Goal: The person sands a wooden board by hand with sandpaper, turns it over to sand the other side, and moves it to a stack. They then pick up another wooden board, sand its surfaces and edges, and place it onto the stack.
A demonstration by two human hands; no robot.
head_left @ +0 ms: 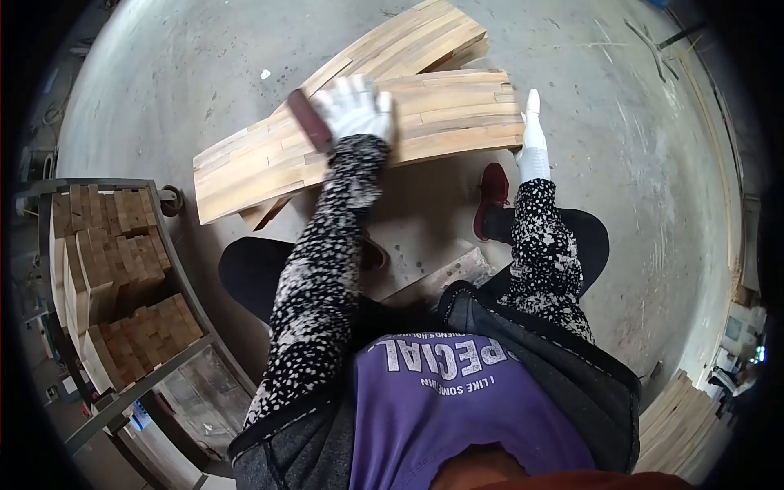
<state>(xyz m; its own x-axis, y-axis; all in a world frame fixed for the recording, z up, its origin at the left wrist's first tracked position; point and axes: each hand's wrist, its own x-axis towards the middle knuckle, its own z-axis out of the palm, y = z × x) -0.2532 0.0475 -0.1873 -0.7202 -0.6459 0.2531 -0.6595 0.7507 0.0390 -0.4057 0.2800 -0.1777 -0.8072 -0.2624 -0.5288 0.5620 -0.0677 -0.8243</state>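
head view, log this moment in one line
left hand: at block, over top board | right hand: at same board's right end | lower board: partly beneath

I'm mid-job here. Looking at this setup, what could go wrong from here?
The upper panel lies crosswise over another panel, so it might rock or slide if pressed unevenly.
The right hand is close by the upper panel's end and could be knocked if the panel shifts.
The red shoe is near that end too, so a slipping panel might hit it.
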